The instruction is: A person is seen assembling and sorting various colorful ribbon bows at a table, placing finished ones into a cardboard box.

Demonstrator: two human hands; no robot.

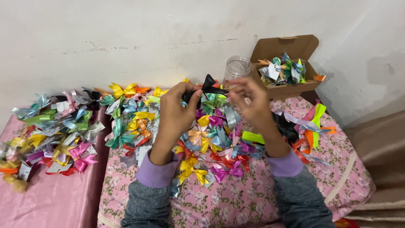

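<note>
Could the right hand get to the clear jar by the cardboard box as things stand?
Probably yes: the clear jar stands just beyond the right hand with nothing between them, though that hand is pinching the black ribbon bow together with the left hand.

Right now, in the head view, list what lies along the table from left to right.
Heap of ribbon bows on pink satin → left hand → black ribbon bow → right hand → clear jar → cardboard box of bows → orange and green ribbon strips.
</note>
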